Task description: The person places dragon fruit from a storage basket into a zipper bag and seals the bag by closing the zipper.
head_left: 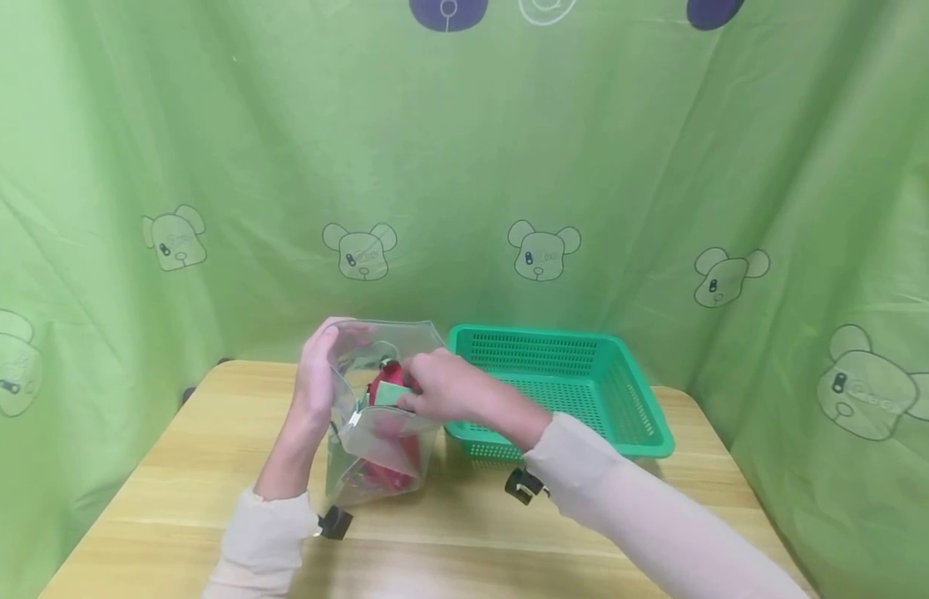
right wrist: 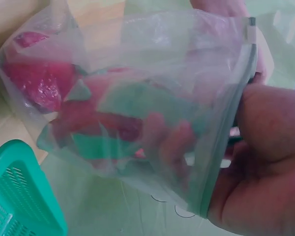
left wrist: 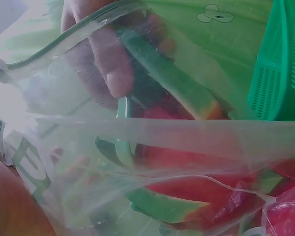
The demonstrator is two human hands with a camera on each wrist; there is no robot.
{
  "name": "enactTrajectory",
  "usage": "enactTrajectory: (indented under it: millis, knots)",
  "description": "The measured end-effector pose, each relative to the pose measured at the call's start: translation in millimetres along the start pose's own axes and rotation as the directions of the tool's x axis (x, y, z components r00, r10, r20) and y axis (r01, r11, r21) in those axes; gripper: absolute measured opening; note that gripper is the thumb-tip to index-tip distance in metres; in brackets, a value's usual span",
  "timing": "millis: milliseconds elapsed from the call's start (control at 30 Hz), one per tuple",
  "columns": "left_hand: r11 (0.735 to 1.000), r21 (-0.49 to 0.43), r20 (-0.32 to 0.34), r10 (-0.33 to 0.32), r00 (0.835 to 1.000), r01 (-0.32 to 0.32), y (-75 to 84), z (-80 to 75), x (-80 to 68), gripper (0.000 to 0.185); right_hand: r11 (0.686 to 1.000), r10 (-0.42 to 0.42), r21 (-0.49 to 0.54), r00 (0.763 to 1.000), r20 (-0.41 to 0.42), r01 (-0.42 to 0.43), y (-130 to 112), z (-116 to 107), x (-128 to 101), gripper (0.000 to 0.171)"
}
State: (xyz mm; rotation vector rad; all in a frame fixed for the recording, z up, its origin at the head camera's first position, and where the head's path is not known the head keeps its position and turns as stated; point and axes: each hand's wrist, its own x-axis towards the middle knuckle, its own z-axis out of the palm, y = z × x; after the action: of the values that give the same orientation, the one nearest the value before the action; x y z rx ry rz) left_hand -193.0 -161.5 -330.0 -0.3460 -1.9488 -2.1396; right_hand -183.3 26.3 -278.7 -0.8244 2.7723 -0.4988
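A clear zip bag (head_left: 404,441) with a slider closure stands tilted on the table, its mouth gaping upward. My left hand (head_left: 318,366) grips the bag's rim on the left side. Inside the bag lies a soft-looking red and green item (left wrist: 182,167); its exact kind is hard to tell through the hazy plastic. My right hand (head_left: 445,387) reaches into the mouth and pinches a green part of that item, its fingers (right wrist: 169,140) blurred behind the bag wall in the right wrist view. A shiny red wrapped piece (right wrist: 37,81) sits at the bag's bottom.
A green plastic basket (head_left: 644,399) with perforated walls stands right of the bag, under the right forearm. Both rest on a light wooden table (head_left: 195,466). A green curtain (head_left: 464,150) printed with bear heads hangs behind and at both sides.
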Motion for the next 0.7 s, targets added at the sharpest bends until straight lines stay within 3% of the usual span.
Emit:
enactTrajectory:
  millis: [367,567,700]
  knots:
    - [0.999,0.038,0.0,0.009,1.0,-0.009,-1.5,1.4,-2.5,0.047,1.0,0.014,-0.012,0.998,-0.069,-0.015,0,10,-5,0.014]
    - [0.998,0.062,0.015,0.01,1.0,-0.011,-0.2,1.0,-2.3,0.047,0.996,-0.075,-0.052,0.986,-0.148,0.068,-5,18,-5,0.011]
    - [0.999,0.044,0.027,0.013,1.0,-0.015,2.8,0.0,-1.5,0.048,0.988,-0.107,-0.133,0.976,-0.19,0.083,-11,19,-1,0.008]
